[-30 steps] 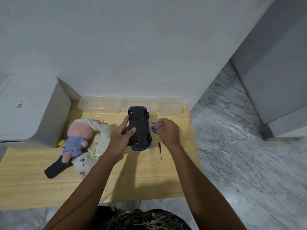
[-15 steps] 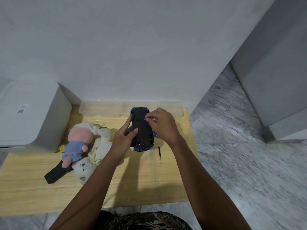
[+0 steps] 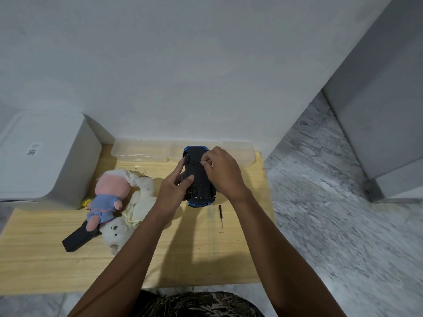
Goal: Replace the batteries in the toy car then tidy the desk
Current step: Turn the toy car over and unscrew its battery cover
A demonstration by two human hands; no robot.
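A home room: plush toys (image 3: 109, 197) on a low wooden desk (image 3: 206, 259), marble floor (image 3: 332, 225)

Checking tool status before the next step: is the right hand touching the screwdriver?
Apart. The head view shows the right hand up on the car, while the screwdriver lies alone on the desk below it, bare wood between them.

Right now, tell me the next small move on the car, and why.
Probably press the battery down into the car. The left hand grips the upturned car, and the right hand pinches something small at its underside, likely a battery, though the fingers hide it.
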